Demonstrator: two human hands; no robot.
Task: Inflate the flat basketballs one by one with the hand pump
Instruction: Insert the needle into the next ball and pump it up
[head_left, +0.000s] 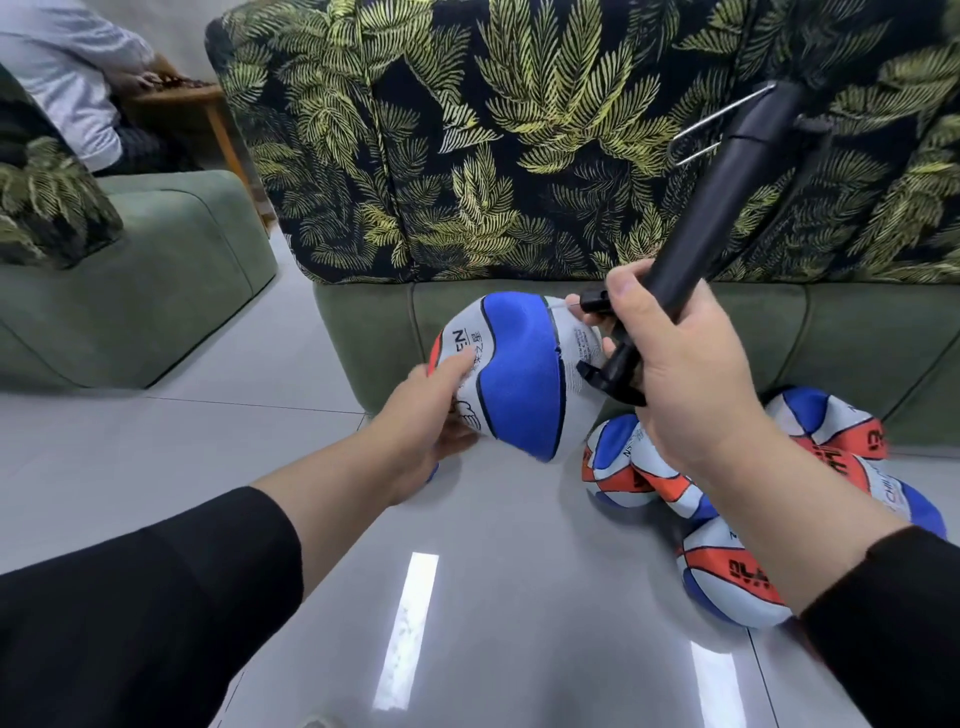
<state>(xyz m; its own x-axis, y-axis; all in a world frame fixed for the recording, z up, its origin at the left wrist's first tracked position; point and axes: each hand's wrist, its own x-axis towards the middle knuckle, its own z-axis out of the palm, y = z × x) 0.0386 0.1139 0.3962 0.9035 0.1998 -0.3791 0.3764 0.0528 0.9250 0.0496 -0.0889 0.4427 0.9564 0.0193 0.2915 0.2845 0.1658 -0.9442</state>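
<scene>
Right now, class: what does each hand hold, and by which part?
Left hand grips the flat basketball by its left side; right hand grips the black hand pump near the barrel's lower end.

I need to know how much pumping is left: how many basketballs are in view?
4. One in the left hand; three in a floor pile by the sofa: left, back, front. The right arm may hide more.

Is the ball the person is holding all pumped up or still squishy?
Still squishy: the held basketball has a deep dent folded into its blue panel.
</scene>
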